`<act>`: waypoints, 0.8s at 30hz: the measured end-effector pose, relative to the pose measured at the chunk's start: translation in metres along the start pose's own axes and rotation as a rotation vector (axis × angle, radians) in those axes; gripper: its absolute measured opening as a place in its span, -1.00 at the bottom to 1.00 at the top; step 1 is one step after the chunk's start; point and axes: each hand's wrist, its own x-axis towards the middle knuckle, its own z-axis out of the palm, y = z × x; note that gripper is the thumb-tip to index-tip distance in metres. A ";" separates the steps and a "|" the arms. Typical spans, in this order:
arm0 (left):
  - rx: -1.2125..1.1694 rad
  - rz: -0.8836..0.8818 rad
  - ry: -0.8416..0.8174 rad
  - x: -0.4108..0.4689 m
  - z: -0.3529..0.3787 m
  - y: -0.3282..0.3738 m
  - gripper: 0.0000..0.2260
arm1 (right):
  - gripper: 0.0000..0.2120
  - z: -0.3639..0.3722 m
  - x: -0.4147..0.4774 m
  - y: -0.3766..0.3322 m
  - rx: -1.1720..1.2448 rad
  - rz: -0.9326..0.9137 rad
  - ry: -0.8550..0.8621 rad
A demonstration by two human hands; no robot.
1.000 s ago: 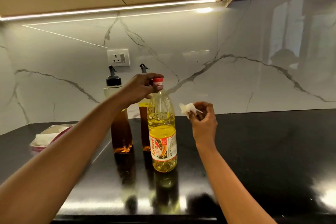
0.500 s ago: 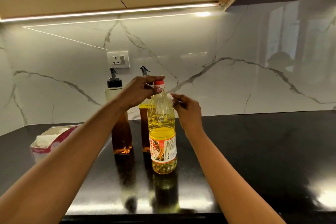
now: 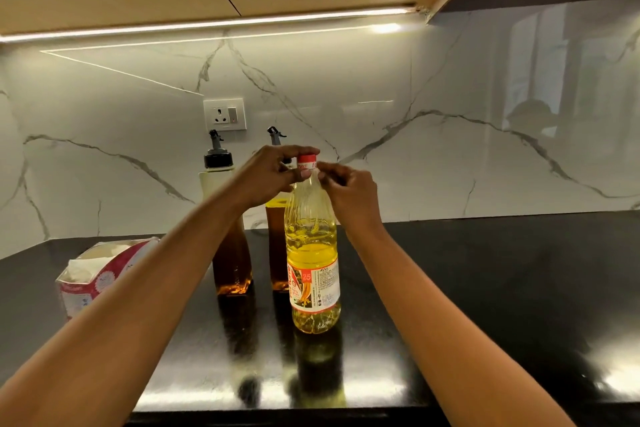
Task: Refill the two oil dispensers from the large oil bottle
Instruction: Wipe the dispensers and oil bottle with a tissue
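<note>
Both hands meet atop the large oil bottle (image 3: 312, 253), upright on the black countertop (image 3: 485, 288) just before two amber oil dispensers (image 3: 232, 263). Left hand (image 3: 268, 174) grips its red cap (image 3: 307, 160); right hand (image 3: 350, 191) curls beside the neck, its hold unclear.

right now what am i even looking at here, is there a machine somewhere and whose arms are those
No machine: these are a person's bare arms, filmed by one camera on their head. On the black counter stand a large oil bottle with a red cap, a left dispenser and a right dispenser behind it, and a tissue box. The left hand grips the bottle's top; the right hand has curled fingers at the cap, grip unclear.
</note>
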 end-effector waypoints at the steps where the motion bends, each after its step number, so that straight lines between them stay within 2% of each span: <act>1: -0.021 -0.002 -0.015 0.000 0.000 0.001 -0.62 | -0.77 -0.001 0.002 0.000 -0.014 0.009 -0.016; 5: -0.094 -0.002 -0.055 -0.003 -0.001 0.001 -0.61 | -0.84 -0.017 -0.028 0.036 0.050 0.190 -0.044; 8: -0.103 -0.002 -0.064 -0.003 -0.002 -0.001 -0.62 | -0.84 -0.021 -0.068 0.065 0.108 0.394 -0.128; 10: -0.108 0.000 -0.081 -0.003 -0.001 0.000 -0.62 | -0.83 -0.019 -0.076 0.067 0.165 0.447 -0.100; 14: -0.110 -0.003 -0.101 -0.003 -0.003 0.000 -0.63 | -0.85 -0.017 -0.044 0.035 0.161 0.252 0.004; 19: -0.111 -0.001 -0.118 -0.003 -0.006 -0.001 -0.65 | -0.75 -0.005 0.001 -0.010 -0.041 -0.046 -0.018; 22: -0.108 -0.004 -0.102 -0.007 -0.007 -0.003 -0.64 | -0.81 -0.006 -0.017 0.006 -0.119 -0.036 -0.008; 24: -0.130 -0.007 -0.096 -0.008 -0.008 -0.004 -0.62 | -0.86 -0.010 -0.049 0.041 -0.174 0.109 -0.060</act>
